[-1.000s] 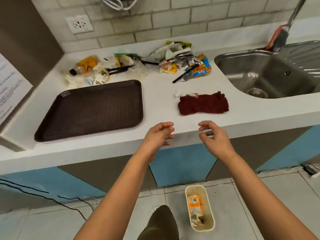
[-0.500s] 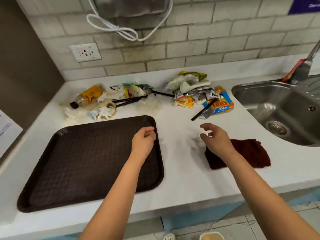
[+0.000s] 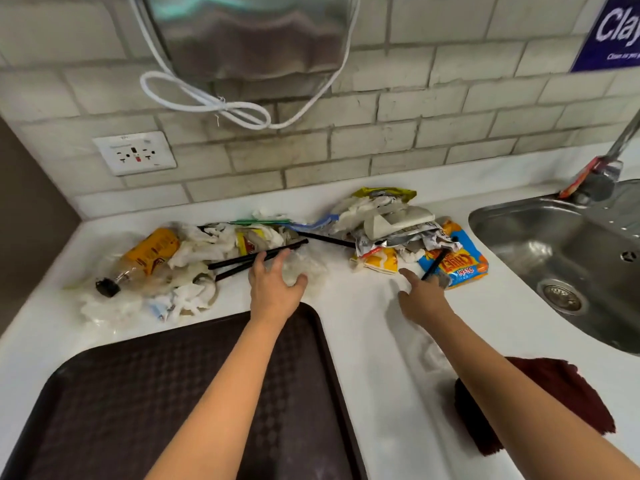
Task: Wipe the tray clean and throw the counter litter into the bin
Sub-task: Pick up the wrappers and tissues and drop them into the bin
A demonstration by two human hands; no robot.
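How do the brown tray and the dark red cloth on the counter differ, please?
The tray is rigid, flat and brown, lying under the left arm; the cloth is soft, crumpled and dark red, lying under the right arm near the sink. The tray is much larger. Neither is touched by a hand.

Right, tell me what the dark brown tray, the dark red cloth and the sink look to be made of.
Dark brown tray: probably moulded plastic, matt, with a fine embossed grid. Dark red cloth: looks like knitted or terry fabric, fuzzy with a frayed edge. Sink: apparently stainless steel, brushed with soft reflections.

Grey brick wall [image 3: 433, 133], white socket [image 3: 135, 153], steel sink [image 3: 568, 244].
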